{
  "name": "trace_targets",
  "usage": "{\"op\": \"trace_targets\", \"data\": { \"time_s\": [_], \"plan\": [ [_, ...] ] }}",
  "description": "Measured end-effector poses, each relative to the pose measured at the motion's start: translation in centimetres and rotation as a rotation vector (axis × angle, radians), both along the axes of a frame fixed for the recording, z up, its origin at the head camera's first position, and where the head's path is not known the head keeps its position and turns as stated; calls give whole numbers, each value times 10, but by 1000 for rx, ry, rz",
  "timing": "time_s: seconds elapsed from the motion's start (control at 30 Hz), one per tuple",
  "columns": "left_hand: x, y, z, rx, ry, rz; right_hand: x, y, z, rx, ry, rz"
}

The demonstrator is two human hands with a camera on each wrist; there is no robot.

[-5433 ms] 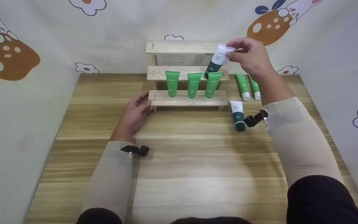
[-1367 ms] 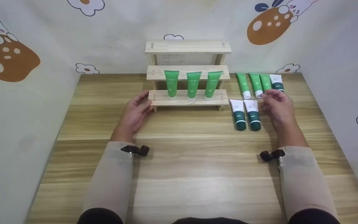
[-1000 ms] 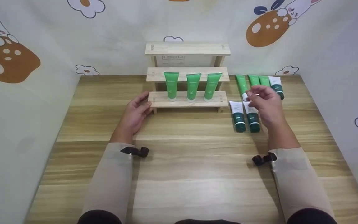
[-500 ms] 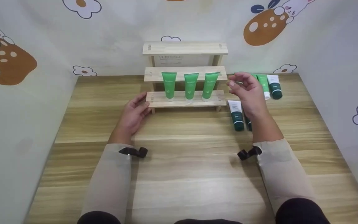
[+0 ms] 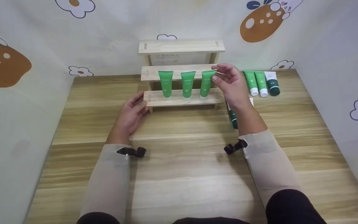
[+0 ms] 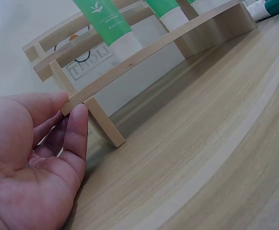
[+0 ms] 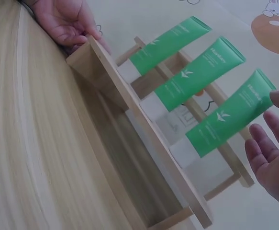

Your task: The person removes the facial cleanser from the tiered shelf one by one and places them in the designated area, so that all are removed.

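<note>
A three-step wooden rack (image 5: 179,46) stands at the back of the table. Three green tubes with white caps, the left (image 5: 166,84), the middle (image 5: 187,84) and the right one (image 5: 205,87), stand cap-down on its lowest step. My left hand (image 5: 130,116) pinches the left end of that step; the left wrist view shows the thumb above the board and a finger (image 6: 77,127) below. My right hand (image 5: 232,88) pinches the right green tube near its flat top, thumb in front; the index finger is largely hidden behind it. The tube's cap is still at the step.
Right of the rack lie green tubes (image 5: 261,83) and a white and dark green tube (image 5: 272,83). Closer to me, a similar dark green tube (image 5: 233,119) is partly covered by the right hand and wrist. Patterned cloth walls (image 5: 110,37) enclose the table's back and sides.
My right hand has let go of a dark green and white tube, laid on the table, and moved left to the right green tube on the rack. The left hand keeps its place.
</note>
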State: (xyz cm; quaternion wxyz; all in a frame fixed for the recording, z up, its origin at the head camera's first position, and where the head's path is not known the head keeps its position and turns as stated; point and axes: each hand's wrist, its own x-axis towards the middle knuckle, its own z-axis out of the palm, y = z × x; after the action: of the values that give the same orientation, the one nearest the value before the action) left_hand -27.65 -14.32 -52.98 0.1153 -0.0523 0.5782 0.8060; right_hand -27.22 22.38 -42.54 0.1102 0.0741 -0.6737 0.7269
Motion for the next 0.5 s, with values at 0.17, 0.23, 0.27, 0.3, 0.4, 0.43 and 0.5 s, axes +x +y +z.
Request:
{"op": "trace_targets", "data": {
  "time_s": [0.17,0.23,0.27,0.3,0.4,0.43,0.5],
  "plan": [
    [1,0,1,-3,0,-3,-3,-7,-2,-1,-21,-22],
    [1,0,1,-1,0,-4,-2,-8,-3,-12,-33,-37],
    [1,0,1,-1,-2,-3,-2,-7,-4,-17,-36,-43],
    [1,0,1,-2,-2,-3,-1,-7,-4,-24,-37,-46],
    [1,0,1,-8,-3,0,0,-5,-5,-59,-46,-58],
    [1,0,2,-13,-4,1,0,-4,-5,-71,-50,-62],
    [1,0,2,-17,-6,2,0,-1,-5,-91,-55,-69]
  ]
}}
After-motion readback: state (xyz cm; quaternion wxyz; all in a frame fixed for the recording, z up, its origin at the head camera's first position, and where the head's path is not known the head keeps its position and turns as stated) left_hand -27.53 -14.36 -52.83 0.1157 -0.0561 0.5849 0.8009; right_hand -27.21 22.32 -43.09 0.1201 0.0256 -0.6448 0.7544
